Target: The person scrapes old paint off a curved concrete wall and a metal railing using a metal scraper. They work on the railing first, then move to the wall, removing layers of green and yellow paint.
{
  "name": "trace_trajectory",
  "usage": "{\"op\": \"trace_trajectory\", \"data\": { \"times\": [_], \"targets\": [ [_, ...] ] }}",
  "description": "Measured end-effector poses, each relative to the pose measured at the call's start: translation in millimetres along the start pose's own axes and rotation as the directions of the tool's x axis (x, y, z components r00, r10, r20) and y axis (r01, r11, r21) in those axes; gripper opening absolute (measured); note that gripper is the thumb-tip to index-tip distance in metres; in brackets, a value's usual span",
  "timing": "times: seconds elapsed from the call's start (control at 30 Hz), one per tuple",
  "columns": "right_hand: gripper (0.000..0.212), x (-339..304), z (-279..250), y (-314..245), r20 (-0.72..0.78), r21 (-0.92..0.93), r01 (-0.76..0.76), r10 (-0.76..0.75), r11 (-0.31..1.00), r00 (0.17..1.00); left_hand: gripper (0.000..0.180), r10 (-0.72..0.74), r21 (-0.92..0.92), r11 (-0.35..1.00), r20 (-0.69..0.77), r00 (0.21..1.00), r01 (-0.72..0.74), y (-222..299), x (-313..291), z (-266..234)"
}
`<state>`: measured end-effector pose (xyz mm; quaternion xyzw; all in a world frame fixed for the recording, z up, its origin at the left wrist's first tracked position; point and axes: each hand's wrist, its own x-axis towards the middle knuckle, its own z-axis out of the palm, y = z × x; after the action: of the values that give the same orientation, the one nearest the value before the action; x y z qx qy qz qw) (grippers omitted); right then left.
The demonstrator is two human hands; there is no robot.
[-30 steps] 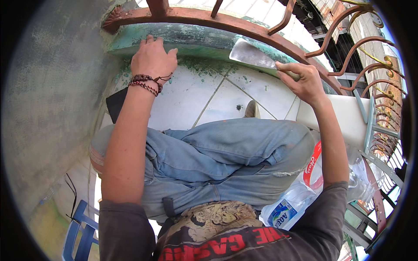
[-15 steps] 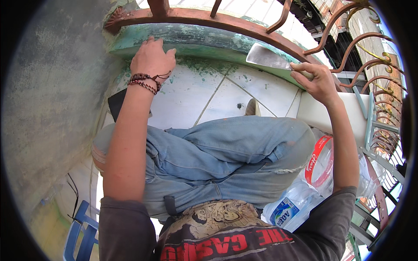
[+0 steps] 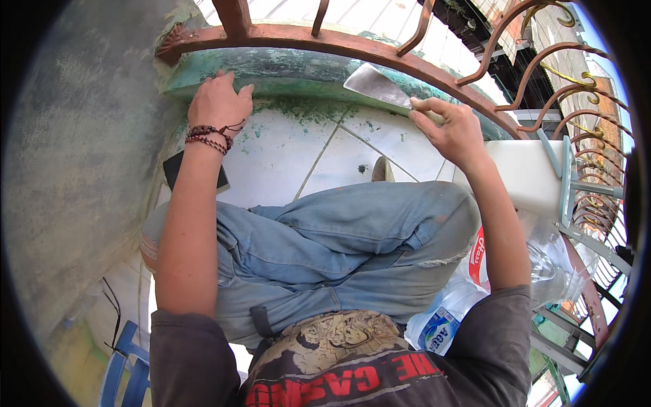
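My right hand (image 3: 449, 131) grips a putty knife (image 3: 377, 87) by its handle. The broad metal blade points left, over the edge of a low green ledge (image 3: 288, 71) with worn, flaking paint. Along the ledge's left part, my left hand (image 3: 218, 105) rests with fingers laid over the edge and thumb apart, holding nothing. Green paint flakes (image 3: 305, 112) are scattered on the white tiles (image 3: 271, 152) just below the ledge.
A reddish-brown metal railing (image 3: 298, 36) runs above the ledge, and a grey wall (image 3: 81, 149) rises at left. A dark flat object (image 3: 175, 169) lies by my left forearm. Clear plastic bottles (image 3: 444, 319) lie right of my legs; a blue chair (image 3: 125, 363) stands lower left.
My right hand has moved left along the ledge with the putty knife. The whole view has shifted slightly, and my left hand still rests on the ledge.
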<state>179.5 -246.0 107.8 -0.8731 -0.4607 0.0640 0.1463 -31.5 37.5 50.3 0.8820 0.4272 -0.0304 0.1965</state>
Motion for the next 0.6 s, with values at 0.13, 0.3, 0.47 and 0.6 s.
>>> {"op": "trace_trajectory", "data": {
  "times": [0.13, 0.3, 0.47, 0.6],
  "targets": [
    [0.023, -56.8, -6.6, 52.7, -0.195, 0.001, -0.201, 0.198, 0.980, 0.961, 0.059, 0.054, 0.058, 0.997, -0.006, 0.999, -0.054, 7.4, 0.1, 6.6],
    [0.026, -61.2, -7.0, -7.8, -0.131, -0.100, -0.427, 0.414, 0.899, 0.901, 0.061, 0.086, 0.071, 0.994, -0.041, 0.995, -0.083, -0.7, -2.5, 18.0],
    [0.029, -45.4, -2.8, -22.6, -0.124, -0.124, -0.483, 0.469, 0.867, 0.874, 0.061, 0.073, 0.070, 0.995, -0.009, 0.997, -0.072, 10.1, -3.3, 16.3],
    [0.030, -57.6, 7.7, -19.0, -0.159, -0.121, -0.486, 0.466, 0.866, 0.870, 0.062, 0.091, 0.064, 0.994, -0.027, 0.995, -0.089, 3.1, -2.7, 18.1]
  ]
}}
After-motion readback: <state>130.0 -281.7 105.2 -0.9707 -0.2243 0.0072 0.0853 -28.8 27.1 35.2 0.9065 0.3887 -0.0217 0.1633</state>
